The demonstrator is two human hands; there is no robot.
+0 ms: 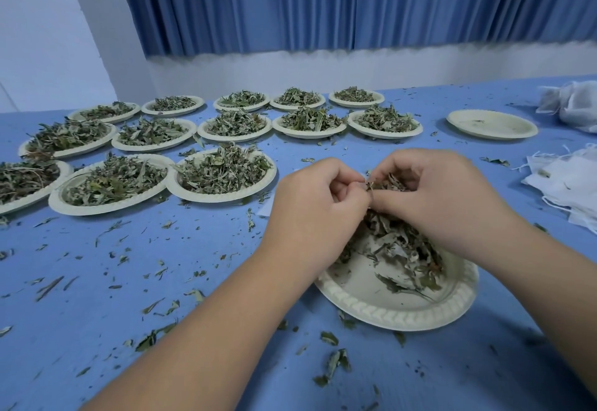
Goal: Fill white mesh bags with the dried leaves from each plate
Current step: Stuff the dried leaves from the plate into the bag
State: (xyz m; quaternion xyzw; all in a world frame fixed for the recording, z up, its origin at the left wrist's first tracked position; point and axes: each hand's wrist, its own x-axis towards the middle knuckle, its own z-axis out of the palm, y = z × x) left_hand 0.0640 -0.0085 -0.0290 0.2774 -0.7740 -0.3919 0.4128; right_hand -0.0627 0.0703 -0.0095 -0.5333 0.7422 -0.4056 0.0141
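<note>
Leaves (394, 242) lie heaped on your near plate (403, 313), lower right, directly under both hands. Your right hand (445, 197) clutches a clump (387, 183); your left hand (316, 204) pinches its edge. Mesh bags (568, 181) lie farther right.

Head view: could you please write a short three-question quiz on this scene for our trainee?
1. True or false: the far-right plate holds almost no leaves.
2. The flat white bags lie at which part of the table? A) left edge B) right edge C) far middle
3. What do the left hand and right hand hold above the near plate?
Key: 1 true; 2 B; 3 dried leaves.
</note>
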